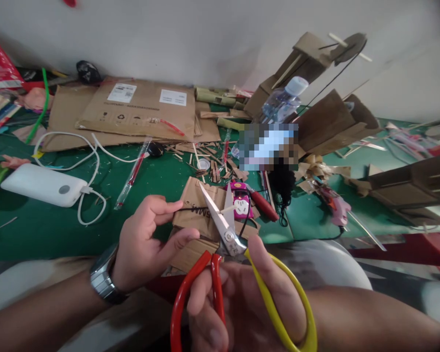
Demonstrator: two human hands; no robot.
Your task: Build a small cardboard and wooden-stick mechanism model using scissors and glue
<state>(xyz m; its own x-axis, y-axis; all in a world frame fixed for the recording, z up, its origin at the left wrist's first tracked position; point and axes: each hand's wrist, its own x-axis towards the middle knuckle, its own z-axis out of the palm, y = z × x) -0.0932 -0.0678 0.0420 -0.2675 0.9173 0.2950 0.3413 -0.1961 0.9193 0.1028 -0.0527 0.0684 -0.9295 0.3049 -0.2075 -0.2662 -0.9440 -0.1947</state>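
At the lower centre of the frame, the right hand [245, 303] grips a pair of scissors [228, 237], its fingers curled at the red handle and its thumb along the yellow one. The blades stand apart and point up toward the middle of the frame, well beyond the right fingertips. A thin dark cord [196, 209] runs from the index fingertip of the left hand [141, 247], left of centre, across to the blades. The left thumb and index finger stand apart, the thumb lower and nearer the scissors; whether other fingers pinch the cord cannot be told. A pale stick [229, 210] shows at the gap between the blades. Behind the blades, a piece of cardboard [188, 193] lies at the centre of the frame, just beyond the left fingertips, and a magenta item with a white socket-like face [242, 205] sits just right of the blades, near a red-handled tool [264, 206] on the green table [95, 239].
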